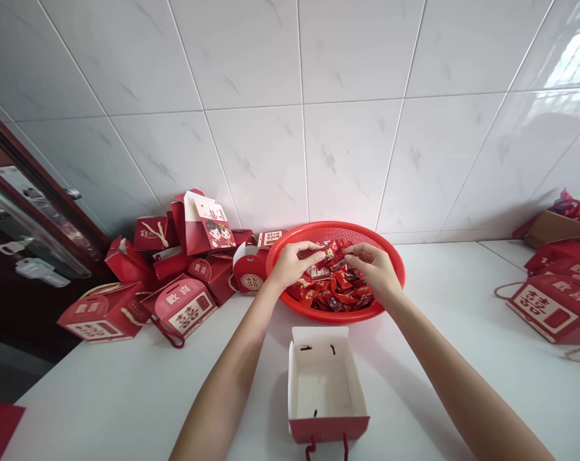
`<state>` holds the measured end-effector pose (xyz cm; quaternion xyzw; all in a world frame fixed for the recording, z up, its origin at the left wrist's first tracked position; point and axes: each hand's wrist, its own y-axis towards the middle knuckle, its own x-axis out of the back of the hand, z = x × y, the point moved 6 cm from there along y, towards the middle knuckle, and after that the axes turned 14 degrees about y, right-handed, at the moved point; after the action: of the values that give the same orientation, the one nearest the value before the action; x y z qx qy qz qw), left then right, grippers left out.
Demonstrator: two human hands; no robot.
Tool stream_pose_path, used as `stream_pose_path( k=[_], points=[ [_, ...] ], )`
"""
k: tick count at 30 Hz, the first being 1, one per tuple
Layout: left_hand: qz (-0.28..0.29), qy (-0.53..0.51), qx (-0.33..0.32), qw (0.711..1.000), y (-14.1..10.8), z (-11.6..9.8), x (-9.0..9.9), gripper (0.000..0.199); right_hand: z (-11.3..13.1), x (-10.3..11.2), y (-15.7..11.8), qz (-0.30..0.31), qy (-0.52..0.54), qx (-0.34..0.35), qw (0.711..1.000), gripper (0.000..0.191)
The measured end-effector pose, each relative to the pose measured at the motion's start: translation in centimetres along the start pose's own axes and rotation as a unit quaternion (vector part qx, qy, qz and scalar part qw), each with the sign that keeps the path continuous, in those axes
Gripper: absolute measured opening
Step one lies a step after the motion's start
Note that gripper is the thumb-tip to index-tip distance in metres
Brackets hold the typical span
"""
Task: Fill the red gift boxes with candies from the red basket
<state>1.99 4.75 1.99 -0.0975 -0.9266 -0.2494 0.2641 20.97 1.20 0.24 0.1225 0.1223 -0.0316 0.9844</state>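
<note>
A red plastic basket (335, 225) holds a heap of red-wrapped candies (340, 298). Over the heap, my left hand (294, 264) pinches a shiny red wrapped candy (332, 251) between thumb and fingers. My right hand (374, 269) reaches in from the other side, its thumb and fingertips closed on a wrapped candy close to the left hand's; its grip is partly hidden. In front of the basket, between my forearms, stands an open gift box (322, 384), white inside and red outside, with nothing but cord ends showing inside and red cord handles hanging at the front.
Several red gift boxes (187, 307) are piled on the left side of the white counter (141, 397). More red boxes (554, 301) stand at the right, by a brown carton (544, 227). Behind rises a tiled wall (347, 160). A dark door with keys (40, 270) borders the left.
</note>
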Motion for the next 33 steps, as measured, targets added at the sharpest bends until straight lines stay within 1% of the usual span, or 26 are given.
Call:
stream_pose_path(
  k=[3, 7, 10, 15, 18, 21, 24, 26, 28, 33],
  points=[
    [0.017, -0.011, -0.002, 1.0, 0.0, 0.0, -0.2, 0.031, 0.1, 0.0, 0.0, 0.001, -0.015, 0.013, 1.0, 0.023],
    [0.037, -0.016, 0.005, 0.999, -0.1, 0.1, -0.4, 0.029, 0.1, -0.4, -0.1, 0.017, 0.016, -0.001, 1.0, 0.026],
    [0.044, -0.011, 0.008, 0.999, -0.1, 0.0, -0.5, 0.029, 0.2, -0.1, -0.2, -0.006, 0.034, 0.002, 0.999, 0.029],
    [0.003, -0.039, 0.021, 0.999, 0.0, 0.2, 0.1, 0.029, 0.1, 0.5, -0.1, -0.044, 0.091, -0.009, 0.995, 0.041],
    [-0.018, -0.058, 0.034, 0.998, 0.0, 0.7, 0.3, 0.031, 0.0, 0.7, 0.1, -0.048, 0.122, -0.022, 0.991, 0.039],
    [-0.047, -0.077, 0.033, 0.995, 0.1, 1.0, 0.6, 0.032, -0.1, 0.1, 0.0, -0.017, 0.136, -0.055, 0.989, 0.035],
    [-0.067, -0.081, 0.03, 0.994, 0.2, 1.3, 0.8, 0.034, -0.3, -0.6, -0.2, 0.021, 0.119, -0.093, 0.988, 0.034],
    [-0.07, -0.079, 0.029, 0.994, 0.2, 1.4, 0.9, 0.037, -0.5, -0.7, -0.2, 0.028, 0.103, -0.099, 0.989, 0.033],
    [-0.066, -0.077, 0.025, 0.995, 0.2, 1.4, 0.9, 0.042, -0.6, -0.5, -0.1, 0.021, 0.094, -0.094, 0.991, 0.032],
    [-0.036, -0.076, 0.005, 0.996, 0.2, 1.1, 0.6, 0.047, -0.7, -0.3, 0.0, 0.009, 0.097, -0.09, 0.991, 0.033]
  ],
)
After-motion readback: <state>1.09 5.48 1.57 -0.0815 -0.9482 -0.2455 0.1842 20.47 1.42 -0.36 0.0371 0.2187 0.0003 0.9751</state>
